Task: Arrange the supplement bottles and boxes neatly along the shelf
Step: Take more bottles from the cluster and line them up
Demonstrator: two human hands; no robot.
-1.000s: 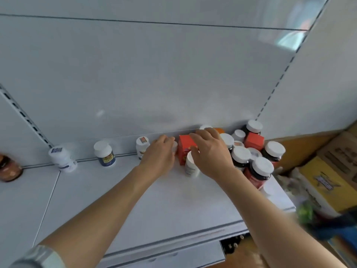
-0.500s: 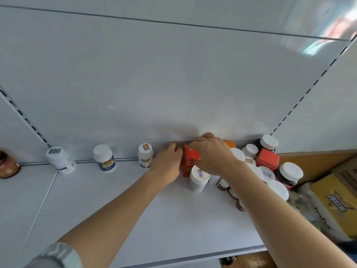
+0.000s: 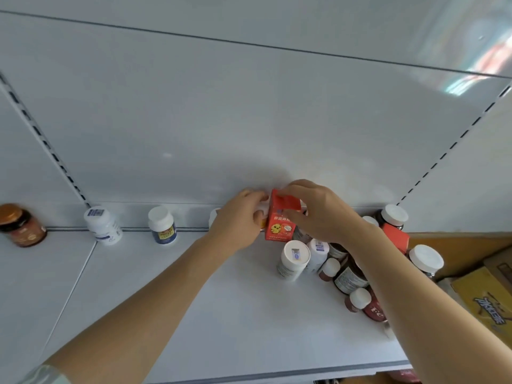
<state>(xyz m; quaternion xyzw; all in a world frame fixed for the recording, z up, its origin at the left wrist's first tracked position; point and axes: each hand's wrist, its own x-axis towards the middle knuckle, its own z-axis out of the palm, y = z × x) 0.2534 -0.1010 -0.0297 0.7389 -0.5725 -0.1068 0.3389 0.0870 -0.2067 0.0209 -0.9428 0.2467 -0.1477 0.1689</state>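
Note:
An upright red box (image 3: 279, 227) with a yellow cartoon figure stands at the back of the white shelf (image 3: 221, 314). My right hand (image 3: 321, 214) grips its top edge. My left hand (image 3: 238, 224) is just left of the box, fingers curled round a small white bottle (image 3: 263, 205) that is mostly hidden. Two white bottles (image 3: 103, 225) (image 3: 162, 225) stand spaced along the back wall, and a third (image 3: 214, 216) peeks out behind my left wrist. A crowded cluster of white-capped bottles (image 3: 295, 260) and dark jars (image 3: 350, 275) sits under my right forearm, with a second red box (image 3: 396, 239).
A brown jar (image 3: 22, 225) stands on the neighbouring shelf section at far left. Two dark jars with white lids (image 3: 393, 216) (image 3: 425, 261) sit at the right end. Yellow cartons (image 3: 484, 300) lie beyond the right edge. The shelf's front lip (image 3: 277, 376) runs along the bottom.
My right hand moved from over a white-capped bottle to the red box's top. The box now sits against my left hand. The view has tilted upward.

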